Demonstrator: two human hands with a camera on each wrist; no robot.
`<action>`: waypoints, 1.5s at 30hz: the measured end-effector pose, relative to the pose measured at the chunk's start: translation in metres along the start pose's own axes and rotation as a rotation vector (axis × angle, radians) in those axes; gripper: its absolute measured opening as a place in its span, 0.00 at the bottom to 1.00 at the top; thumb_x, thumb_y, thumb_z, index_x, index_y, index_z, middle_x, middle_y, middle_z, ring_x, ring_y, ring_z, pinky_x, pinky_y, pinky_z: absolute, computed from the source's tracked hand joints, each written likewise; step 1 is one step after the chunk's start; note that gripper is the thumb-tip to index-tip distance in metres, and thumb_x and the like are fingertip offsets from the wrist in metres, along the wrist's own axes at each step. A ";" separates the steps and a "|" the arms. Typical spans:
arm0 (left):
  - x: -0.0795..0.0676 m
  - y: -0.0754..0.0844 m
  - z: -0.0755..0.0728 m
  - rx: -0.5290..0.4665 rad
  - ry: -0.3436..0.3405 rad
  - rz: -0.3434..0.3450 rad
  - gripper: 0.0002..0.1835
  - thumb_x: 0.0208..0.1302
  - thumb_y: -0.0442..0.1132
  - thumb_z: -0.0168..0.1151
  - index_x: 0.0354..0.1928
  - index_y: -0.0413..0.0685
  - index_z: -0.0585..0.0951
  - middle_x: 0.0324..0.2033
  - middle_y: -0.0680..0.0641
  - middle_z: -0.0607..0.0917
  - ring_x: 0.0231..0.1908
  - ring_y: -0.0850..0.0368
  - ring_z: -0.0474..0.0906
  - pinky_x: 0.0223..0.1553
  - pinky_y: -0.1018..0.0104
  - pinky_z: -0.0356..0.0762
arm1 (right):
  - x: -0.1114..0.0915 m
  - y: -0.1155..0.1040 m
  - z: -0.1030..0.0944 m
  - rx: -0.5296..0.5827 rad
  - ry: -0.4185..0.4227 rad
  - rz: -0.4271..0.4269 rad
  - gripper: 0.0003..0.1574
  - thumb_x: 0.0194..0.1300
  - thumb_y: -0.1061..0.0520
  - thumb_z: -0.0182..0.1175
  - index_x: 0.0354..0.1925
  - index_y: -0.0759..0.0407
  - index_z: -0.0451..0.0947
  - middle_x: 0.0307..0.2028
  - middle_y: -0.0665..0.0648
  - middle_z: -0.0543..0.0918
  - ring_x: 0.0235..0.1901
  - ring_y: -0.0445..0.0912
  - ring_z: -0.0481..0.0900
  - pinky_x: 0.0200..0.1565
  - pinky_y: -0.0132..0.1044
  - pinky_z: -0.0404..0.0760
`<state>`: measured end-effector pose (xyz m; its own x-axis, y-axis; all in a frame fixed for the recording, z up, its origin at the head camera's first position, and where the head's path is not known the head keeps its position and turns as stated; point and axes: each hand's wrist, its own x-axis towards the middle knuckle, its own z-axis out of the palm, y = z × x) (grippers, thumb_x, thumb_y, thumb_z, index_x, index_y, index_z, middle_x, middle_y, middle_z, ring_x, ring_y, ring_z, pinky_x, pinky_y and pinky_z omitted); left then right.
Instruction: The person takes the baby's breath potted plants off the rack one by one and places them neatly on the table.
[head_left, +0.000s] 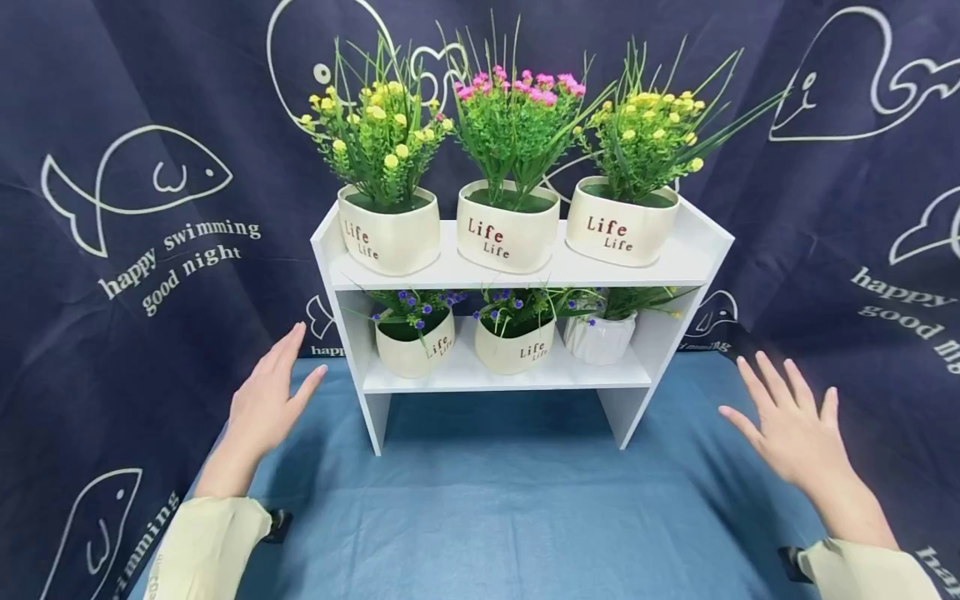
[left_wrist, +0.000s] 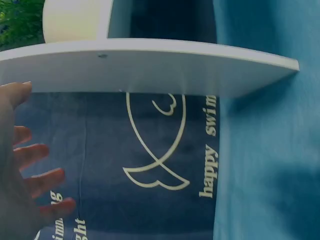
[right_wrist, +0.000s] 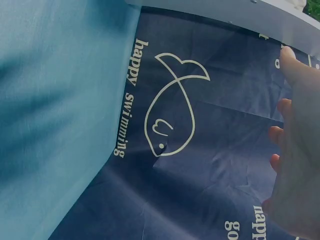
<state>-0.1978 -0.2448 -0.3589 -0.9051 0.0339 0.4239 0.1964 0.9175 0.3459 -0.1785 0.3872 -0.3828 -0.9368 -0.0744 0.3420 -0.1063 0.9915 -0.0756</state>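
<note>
A white two-tier shelf (head_left: 506, 380) stands on a blue cloth. Three cream pots marked "Life" line its top: a yellow-flowered plant (head_left: 382, 142) at left, a pink-flowered plant (head_left: 517, 125) in the middle, another yellow-flowered plant (head_left: 648, 133) at right. Below are two cream pots (head_left: 416, 350) with purple flowers and a ribbed white pot (head_left: 600, 340) with greenery. My left hand (head_left: 266, 400) hovers left of the shelf, fingers extended and thumb apart, touching nothing. On the other side, my right hand (head_left: 795, 429) is held in the air with spread fingers, also holding nothing.
Dark blue fabric (head_left: 172, 358) printed with white fish and lettering hangs behind and at both sides. The blue cloth (head_left: 517, 517) covers the surface before the shelf. The shelf's side panel (left_wrist: 165, 67) is close to my left hand.
</note>
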 end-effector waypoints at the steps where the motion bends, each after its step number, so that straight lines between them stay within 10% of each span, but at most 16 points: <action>1: 0.000 0.002 -0.001 -0.030 0.011 0.000 0.37 0.73 0.56 0.48 0.77 0.52 0.51 0.72 0.38 0.62 0.67 0.34 0.61 0.57 0.31 0.65 | 0.000 0.000 0.001 0.000 0.002 -0.001 0.48 0.71 0.36 0.48 0.78 0.45 0.38 0.76 0.63 0.45 0.76 0.60 0.30 0.63 0.77 0.26; 5: 0.002 0.012 -0.006 -0.180 0.094 0.000 0.33 0.73 0.51 0.49 0.76 0.52 0.55 0.69 0.37 0.66 0.66 0.35 0.65 0.57 0.35 0.67 | -0.001 -0.001 0.004 0.012 0.011 -0.013 0.48 0.71 0.37 0.50 0.78 0.44 0.39 0.76 0.63 0.47 0.76 0.60 0.31 0.63 0.77 0.26; 12: 0.010 0.032 -0.019 -0.416 0.322 0.069 0.29 0.69 0.36 0.56 0.71 0.47 0.66 0.66 0.43 0.73 0.63 0.43 0.72 0.57 0.84 0.67 | 0.000 -0.008 0.004 0.023 0.017 -0.042 0.48 0.69 0.36 0.52 0.77 0.50 0.46 0.74 0.66 0.51 0.76 0.61 0.35 0.64 0.77 0.28; 18: 0.024 0.053 -0.033 -0.452 0.396 0.135 0.31 0.65 0.31 0.60 0.70 0.47 0.67 0.65 0.44 0.74 0.62 0.45 0.73 0.58 0.56 0.75 | 0.007 -0.023 -0.007 0.012 0.030 -0.105 0.39 0.67 0.38 0.56 0.65 0.62 0.67 0.66 0.70 0.65 0.73 0.63 0.51 0.65 0.75 0.40; 23: 0.038 0.068 -0.037 -0.527 0.438 0.150 0.27 0.68 0.31 0.55 0.70 0.46 0.68 0.64 0.44 0.75 0.62 0.49 0.74 0.58 0.73 0.75 | 0.012 -0.038 -0.017 -0.004 0.034 -0.140 0.34 0.66 0.41 0.58 0.60 0.63 0.73 0.63 0.71 0.70 0.70 0.62 0.58 0.65 0.73 0.47; 27: 0.050 0.077 -0.039 -0.606 0.438 0.104 0.27 0.69 0.32 0.54 0.70 0.46 0.66 0.65 0.45 0.75 0.63 0.52 0.73 0.60 0.64 0.75 | 0.014 -0.051 -0.025 -0.007 0.083 -0.174 0.30 0.64 0.44 0.61 0.57 0.63 0.76 0.60 0.70 0.74 0.64 0.62 0.66 0.66 0.70 0.50; 36: 0.071 0.091 -0.038 -0.717 0.495 0.071 0.30 0.66 0.33 0.60 0.70 0.50 0.68 0.64 0.48 0.75 0.60 0.55 0.76 0.52 0.81 0.75 | 0.024 -0.098 -0.050 0.060 0.371 -0.294 0.19 0.57 0.53 0.65 0.48 0.55 0.83 0.40 0.61 0.88 0.41 0.56 0.83 0.46 0.54 0.78; 39: 0.074 0.094 -0.036 -0.731 0.510 0.055 0.31 0.65 0.34 0.62 0.70 0.52 0.69 0.64 0.48 0.76 0.59 0.55 0.77 0.48 0.83 0.75 | 0.027 -0.116 -0.058 0.130 0.481 -0.338 0.17 0.57 0.53 0.64 0.46 0.54 0.84 0.38 0.58 0.88 0.37 0.54 0.84 0.34 0.50 0.77; 45: 0.078 0.097 -0.033 -0.723 0.536 0.030 0.31 0.65 0.34 0.62 0.70 0.56 0.69 0.63 0.48 0.77 0.58 0.54 0.78 0.47 0.80 0.75 | 0.030 -0.154 -0.067 0.410 0.626 -0.404 0.15 0.66 0.51 0.59 0.43 0.58 0.86 0.35 0.58 0.89 0.43 0.31 0.82 0.45 0.19 0.72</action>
<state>-0.2372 -0.1661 -0.2651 -0.6340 -0.3020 0.7120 0.5699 0.4398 0.6941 -0.1677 0.2396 -0.2986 -0.4563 -0.2216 0.8618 -0.6183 0.7754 -0.1280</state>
